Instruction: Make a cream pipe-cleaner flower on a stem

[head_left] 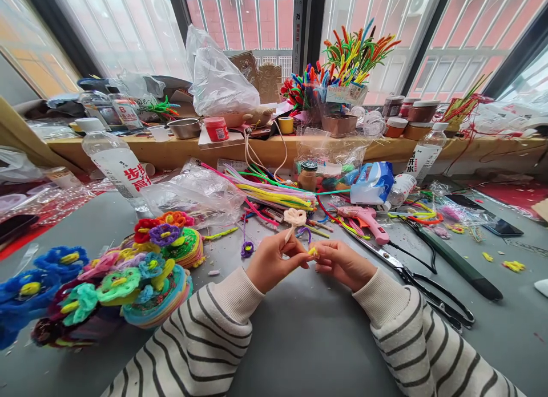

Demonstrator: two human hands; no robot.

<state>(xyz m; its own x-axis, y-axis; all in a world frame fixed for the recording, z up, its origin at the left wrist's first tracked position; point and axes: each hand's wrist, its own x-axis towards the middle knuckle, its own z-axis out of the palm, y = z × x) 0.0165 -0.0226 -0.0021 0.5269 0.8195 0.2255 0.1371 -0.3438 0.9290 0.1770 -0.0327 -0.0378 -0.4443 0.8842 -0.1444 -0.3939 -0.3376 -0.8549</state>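
Observation:
My left hand is closed around the short stem of a pale pink pipe-cleaner flower, whose looped petals stick up above the fingers. Between the fingertips of both hands sits a small yellow pipe-cleaner piece. My right hand pinches it from the right, while the left fingertips touch its other side. Just left of the hands, a small purple flower lies on the grey table. A pink glue gun and large scissors rest to the right.
Colourful pipe-cleaner flowers crowd the left side. Loose pipe cleaners and a glass jar lie ahead. A water bottle stands at left. Yellow bits, a dark green tool and a phone are at right.

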